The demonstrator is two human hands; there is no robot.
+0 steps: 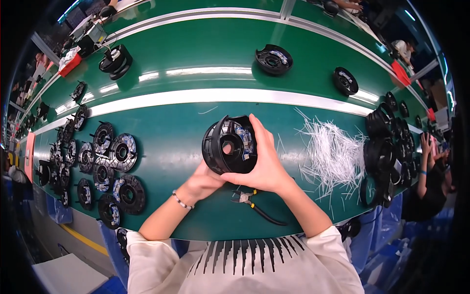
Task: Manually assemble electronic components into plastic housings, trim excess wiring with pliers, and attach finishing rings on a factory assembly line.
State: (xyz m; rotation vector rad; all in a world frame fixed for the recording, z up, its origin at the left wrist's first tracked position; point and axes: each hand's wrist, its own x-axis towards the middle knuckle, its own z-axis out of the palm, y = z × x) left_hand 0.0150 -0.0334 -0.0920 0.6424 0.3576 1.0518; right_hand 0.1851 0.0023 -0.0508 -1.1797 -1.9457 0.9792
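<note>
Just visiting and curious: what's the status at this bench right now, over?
Both hands on the black round housing: left hand beneath, right hand on its side. Cutting pliers on the green table below. Nothing in the way.

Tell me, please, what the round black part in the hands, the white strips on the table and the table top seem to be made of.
Round black part: probably moulded plastic, semi-gloss, with thin ribs and soft highlights.
White strips: likely thin plastic offcuts, stiff, straight and slightly translucent; too small to be sure.
Table top: smooth green mat or belt, perhaps rubber or vinyl, glossy with lamp reflections.
</note>
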